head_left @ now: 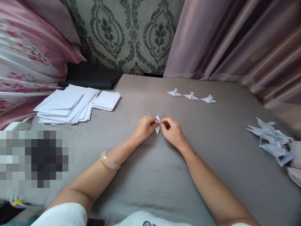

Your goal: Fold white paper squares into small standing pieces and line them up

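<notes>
A small folded piece of white paper (157,129), with pointed ends toward and away from me, is between my hands over the grey sheet. My left hand (146,128) pinches its left side with thumb and fingers. From the right, my right hand (173,131) pinches the other side, its fingers curled. Parts of the folded paper are hidden behind the fingertips. Farther back and to the right, three folded paper figures (191,96) with pointed ends stand in a row.
At the left lies a stack of white paper sheets (63,106), with a smaller stack of paper (107,100) beside it. A black folded item (94,76) rests behind them. Several folded papers (274,139) are heaped at the right. Curtains (225,37) hang at the back right.
</notes>
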Tool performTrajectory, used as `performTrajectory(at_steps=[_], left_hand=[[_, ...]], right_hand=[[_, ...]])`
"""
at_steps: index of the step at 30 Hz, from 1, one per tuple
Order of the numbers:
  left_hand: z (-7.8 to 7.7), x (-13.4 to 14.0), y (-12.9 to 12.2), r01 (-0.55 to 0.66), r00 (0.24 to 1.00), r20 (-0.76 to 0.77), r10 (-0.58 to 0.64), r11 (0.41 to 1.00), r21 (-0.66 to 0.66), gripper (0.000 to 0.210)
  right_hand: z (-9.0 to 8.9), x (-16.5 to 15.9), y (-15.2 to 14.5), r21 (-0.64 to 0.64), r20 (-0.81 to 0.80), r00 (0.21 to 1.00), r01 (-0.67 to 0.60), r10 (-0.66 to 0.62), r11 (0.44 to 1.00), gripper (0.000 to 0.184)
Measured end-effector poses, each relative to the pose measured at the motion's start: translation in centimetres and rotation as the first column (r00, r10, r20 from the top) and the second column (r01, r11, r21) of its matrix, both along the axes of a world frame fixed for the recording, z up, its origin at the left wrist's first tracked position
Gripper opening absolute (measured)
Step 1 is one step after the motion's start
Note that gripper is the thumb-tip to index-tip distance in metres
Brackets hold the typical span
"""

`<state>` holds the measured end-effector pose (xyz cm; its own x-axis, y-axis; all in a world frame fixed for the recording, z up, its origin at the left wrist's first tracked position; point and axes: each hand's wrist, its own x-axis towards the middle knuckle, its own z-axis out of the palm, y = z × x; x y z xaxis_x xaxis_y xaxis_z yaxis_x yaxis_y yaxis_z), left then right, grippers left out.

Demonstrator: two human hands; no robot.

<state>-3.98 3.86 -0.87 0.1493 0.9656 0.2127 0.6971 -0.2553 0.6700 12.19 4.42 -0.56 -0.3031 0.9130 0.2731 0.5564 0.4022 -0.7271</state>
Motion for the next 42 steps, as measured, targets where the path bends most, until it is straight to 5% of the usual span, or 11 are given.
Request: performTrajectory(at_steps=[6,14,23,26,32,42], left_hand=[[0.0,0.0,-0.1,0.013,1.0,0.01,-0.013,1.0,0.001,0.01],[0.0,-0.2,-0.1,0.051,0.998,-0.036,-0.05,0.998,0.023,0.013],[-0.2,-0.3,0.0,0.076,0.997,-0.019,-0.075,0.996,0.042,0.012],[-0.1,-0.2,0.0,0.07,0.997,-0.018,-0.069,0.997,0.039,0.012],[0.1,-0.2,0.0,0.081,0.997,-0.01,-0.081,0.996,0.035,0.012],[0.3,-0.1,-0.1,0.08,0.996,0.027,-0.081,0.996,0.045,0.014]], right_hand=[[0.3,-0.1,0.0,-0.019,0.013,1.0,-0.004,0.004,1.0,0.014],[1.4,-1.0,0.8,-0.198,0.011,0.994,0.104,-0.104,0.975,0.034],[0.8,-0.6,1.3,-0.295,-0.056,0.991,0.1,-0.122,0.95,0.024],[1.1,-0.4,1.4,-0.428,-0.118,0.985,0.067,-0.129,0.901,0.025],[2.3,-0.4,1.3,-0.696,-0.228,0.953,-0.016,-0.2,0.718,0.025],[2.3,-0.5,1.4,-0.724,-0.281,0.924,-0.027,-0.259,0.689,0.021]])
